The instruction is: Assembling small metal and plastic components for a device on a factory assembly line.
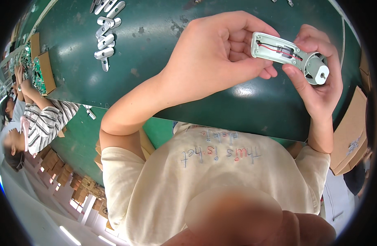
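At far left, a co-worker in a black-and-white striped top [45, 121] sits by a brown cardboard box of green circuit boards [39, 76]. Next, on a dark green, scuffed tabletop [149, 45], lies a cluster of shiny silver, oblong pieces with slots [106, 41]. In the middle, the seated person's left hand [215, 57] curls round one end of a long, pale-green plastic casing [265, 51], raised above the table. Thin red and black wires [278, 50] run inside it (the red one catches my eye first). The right hand [327, 96] grips its other end, thumb and fingers closed about the neck, beside a whitish cylindrical motor [317, 70]. I judge the assembly partway along: wires laid in, motor apparently seated, but the casing's long face remains uncovered. At far right stands an open brown carton [352, 131].
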A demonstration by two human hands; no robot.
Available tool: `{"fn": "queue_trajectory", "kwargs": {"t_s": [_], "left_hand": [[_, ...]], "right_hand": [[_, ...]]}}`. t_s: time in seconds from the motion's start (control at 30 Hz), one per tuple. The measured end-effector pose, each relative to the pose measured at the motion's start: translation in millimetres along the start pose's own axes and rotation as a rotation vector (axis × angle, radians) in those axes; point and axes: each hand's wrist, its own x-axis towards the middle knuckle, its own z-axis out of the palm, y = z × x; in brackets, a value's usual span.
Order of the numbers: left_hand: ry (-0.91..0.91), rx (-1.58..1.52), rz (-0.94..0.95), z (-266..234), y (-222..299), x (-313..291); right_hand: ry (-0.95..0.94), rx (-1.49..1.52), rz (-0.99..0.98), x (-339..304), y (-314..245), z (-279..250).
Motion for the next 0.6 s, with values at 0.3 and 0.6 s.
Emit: {"fn": "queue_trajectory", "kwargs": {"t_s": [0.3,0.6], "left_hand": [[0.015,0.015,0.101,0.3,-9.0,0.3],[0.031,0.228,0.105,0.7,-13.5,0.9]], "right_hand": [[0.036,0.0,0.21,-5.0,-8.2,3.1],[-0.024,0.282,0.654,-2.8,-19.8,5.4]]}}
